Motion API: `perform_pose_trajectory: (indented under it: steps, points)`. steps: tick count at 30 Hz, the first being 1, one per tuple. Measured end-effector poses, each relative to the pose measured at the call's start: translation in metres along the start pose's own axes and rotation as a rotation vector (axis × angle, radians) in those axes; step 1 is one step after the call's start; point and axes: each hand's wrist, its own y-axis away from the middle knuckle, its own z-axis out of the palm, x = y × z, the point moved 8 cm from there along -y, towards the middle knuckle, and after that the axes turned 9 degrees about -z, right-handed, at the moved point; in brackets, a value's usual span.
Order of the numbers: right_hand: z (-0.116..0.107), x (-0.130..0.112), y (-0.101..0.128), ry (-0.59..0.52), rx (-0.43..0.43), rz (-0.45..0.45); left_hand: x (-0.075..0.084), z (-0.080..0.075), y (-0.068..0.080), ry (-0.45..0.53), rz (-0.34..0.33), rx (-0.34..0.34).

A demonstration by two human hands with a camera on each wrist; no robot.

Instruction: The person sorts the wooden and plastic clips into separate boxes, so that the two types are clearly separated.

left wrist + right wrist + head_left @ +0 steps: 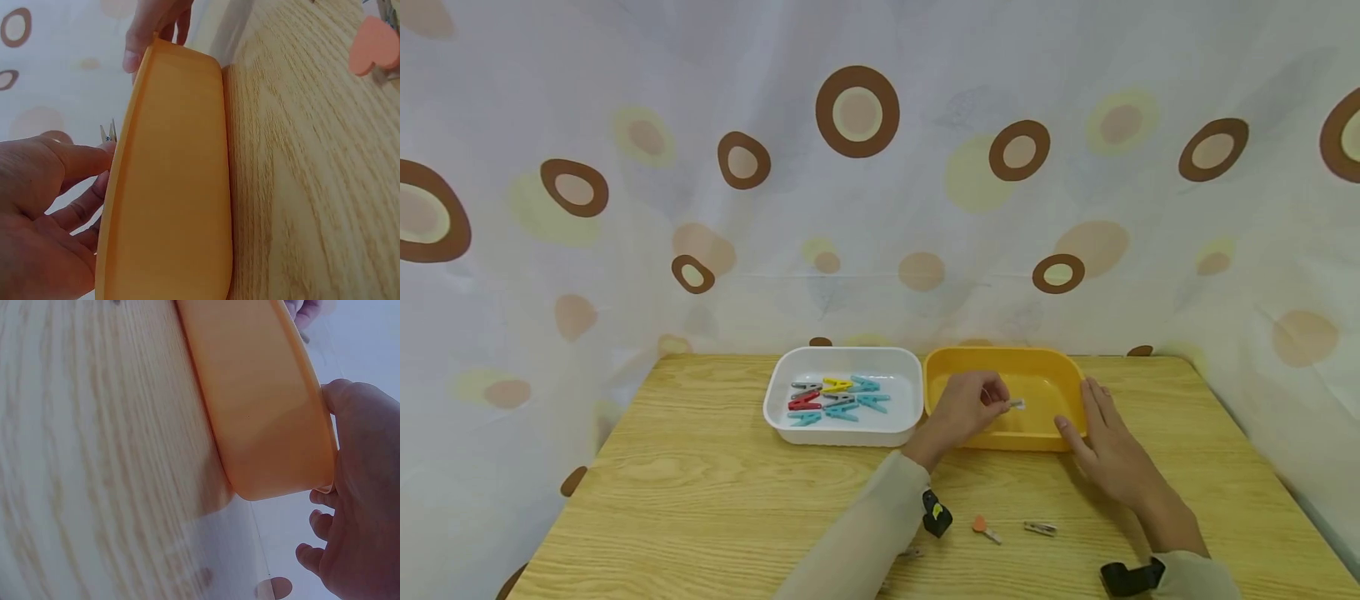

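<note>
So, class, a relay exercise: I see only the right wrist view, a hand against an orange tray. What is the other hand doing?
Observer: The left hand pinches a small clip over the orange tray.
Operator: Are there more clips anywhere?
Observer: Yes, coloured pegs lie in a white tray just left of the orange one.
Operator: Anything loose on the table?
Observer: A heart-topped clip and a plain clip lie near the person.

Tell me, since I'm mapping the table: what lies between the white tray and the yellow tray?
Nothing: the white tray and yellow tray sit side by side, per head view.
</note>
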Motion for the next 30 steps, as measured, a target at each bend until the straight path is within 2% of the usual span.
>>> perform_pose_trajectory:
  steps: [5,13,24,30]
  points:
    - [-0.001,-0.001,0.0,0.0,0.012,0.004,0.0,0.006,-0.007,-0.031,-0.028,-0.009]
    - [-0.001,-0.001,-0.001,0.007,0.006,0.017,-0.004,0.018,-0.018,-0.065,-0.03,-0.022]
    - [-0.001,-0.001,0.0,0.001,0.01,0.007,-0.005,0.026,-0.022,-0.123,-0.078,-0.02]
    - [-0.001,-0.001,-0.001,0.002,0.006,0.013,-0.006,0.028,-0.022,-0.14,-0.081,-0.023]
